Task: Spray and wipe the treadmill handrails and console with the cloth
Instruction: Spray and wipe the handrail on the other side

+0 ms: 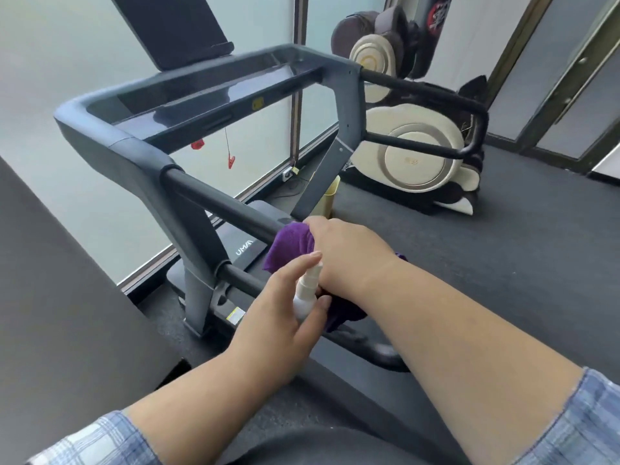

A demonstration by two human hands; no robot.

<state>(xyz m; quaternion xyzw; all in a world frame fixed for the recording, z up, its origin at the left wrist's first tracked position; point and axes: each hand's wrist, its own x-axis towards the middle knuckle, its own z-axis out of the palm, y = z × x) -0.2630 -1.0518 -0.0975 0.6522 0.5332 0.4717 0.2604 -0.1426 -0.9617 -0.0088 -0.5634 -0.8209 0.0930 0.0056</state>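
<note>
A dark grey treadmill stands before me, its console (208, 92) up and to the left under a black screen (174, 26). The near left handrail (221, 203) is a black bar running down toward me. My right hand (345, 253) grips a purple cloth (290, 245) wrapped around that bar's near end. My left hand (281, 313) holds a small white spray bottle (307, 293), index finger over its top, right beside the cloth. The far right handrail (422, 88) is a black loop beyond the console.
A cream and brown massage chair (412, 152) sits behind the treadmill at the right. A red safety clip (230, 161) hangs under the console. Frosted glass panels (67, 62) line the far side. A yellow bin (330, 196) stands by the treadmill's post. Dark carpet (503, 246) covers the floor.
</note>
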